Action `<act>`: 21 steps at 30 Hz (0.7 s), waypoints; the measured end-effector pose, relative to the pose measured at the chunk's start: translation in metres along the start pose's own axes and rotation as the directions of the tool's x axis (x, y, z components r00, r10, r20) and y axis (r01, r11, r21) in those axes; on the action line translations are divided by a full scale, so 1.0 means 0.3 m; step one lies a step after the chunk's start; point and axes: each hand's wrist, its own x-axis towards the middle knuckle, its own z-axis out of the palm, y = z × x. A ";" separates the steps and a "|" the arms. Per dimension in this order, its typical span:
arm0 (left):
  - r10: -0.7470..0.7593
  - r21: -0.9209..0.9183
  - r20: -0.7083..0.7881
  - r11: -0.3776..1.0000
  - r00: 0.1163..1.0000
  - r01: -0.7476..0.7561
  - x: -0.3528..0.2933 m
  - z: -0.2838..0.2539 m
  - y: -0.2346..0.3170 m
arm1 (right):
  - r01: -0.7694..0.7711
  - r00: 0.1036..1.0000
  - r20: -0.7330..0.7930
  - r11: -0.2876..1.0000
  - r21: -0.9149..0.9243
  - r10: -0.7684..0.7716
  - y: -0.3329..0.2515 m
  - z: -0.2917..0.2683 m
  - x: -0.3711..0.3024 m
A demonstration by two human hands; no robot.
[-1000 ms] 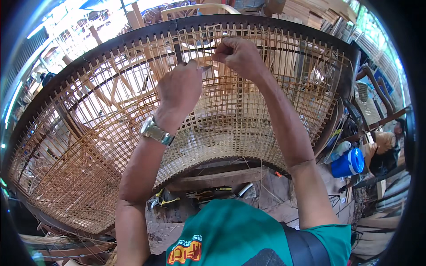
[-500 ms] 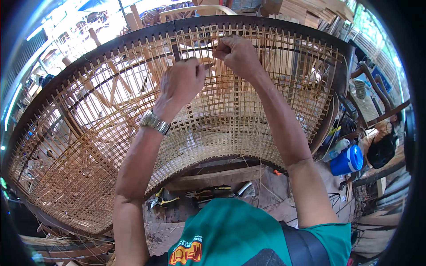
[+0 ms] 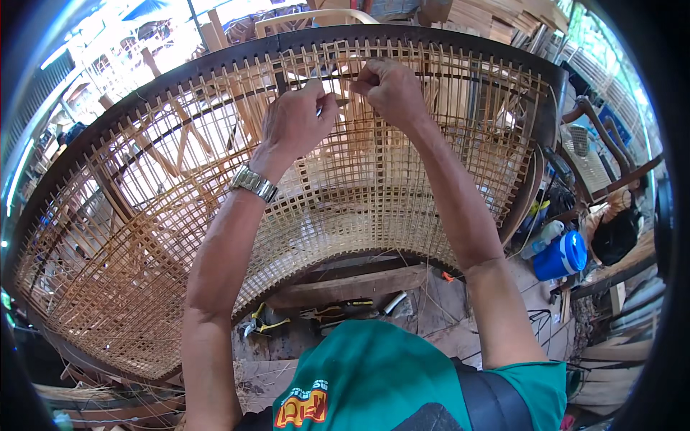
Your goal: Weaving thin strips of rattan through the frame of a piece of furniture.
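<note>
A large curved panel of open cane weave (image 3: pixel 341 190) spreads before me, strung through holes along a dark wooden frame (image 3: pixel 237 59). Near its far rim my left hand (image 3: pixel 295 122), with a metal watch (image 3: pixel 253 184) at the wrist, is closed around a slim pointed tool (image 3: pixel 342 103); only its tip shows beside the thumb. Just to the right, and slightly farther off, my right hand (image 3: pixel 392 90) has thumb and fingers pinched together on what looks like a thin cane strand, mostly hidden by the fingers. The two hands are a small gap apart.
Yellow-handled pliers (image 3: pixel 267 325) and other hand tools lie on the floor below the panel's near edge, beside a wooden beam (image 3: pixel 345 287). To the right are a blue jug (image 3: pixel 560 256), a clear bottle (image 3: pixel 543 239) and a wooden chair frame (image 3: pixel 611 154). Stacked planks (image 3: pixel 503 29) stand beyond.
My left hand has turned a little and shifted slightly right, with its thumb side lifted. The right hand has moved a touch to the right, still pinched.
</note>
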 end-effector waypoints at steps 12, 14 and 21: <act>0.021 0.062 0.138 0.998 0.990 -0.029 0.039 -0.014 0.076 | 0.098 0.992 -0.072 0.993 -0.063 -0.102 -0.002 -0.004 -0.044; 0.004 0.045 0.234 0.999 0.972 -0.015 0.047 -0.075 0.047 | 0.025 1.000 0.004 0.997 0.076 -0.026 0.012 -0.026 -0.062; -0.004 0.232 0.365 0.969 0.931 -0.087 0.015 -0.103 0.103 | -0.057 0.987 0.148 0.998 -0.011 0.058 0.039 -0.138 -0.200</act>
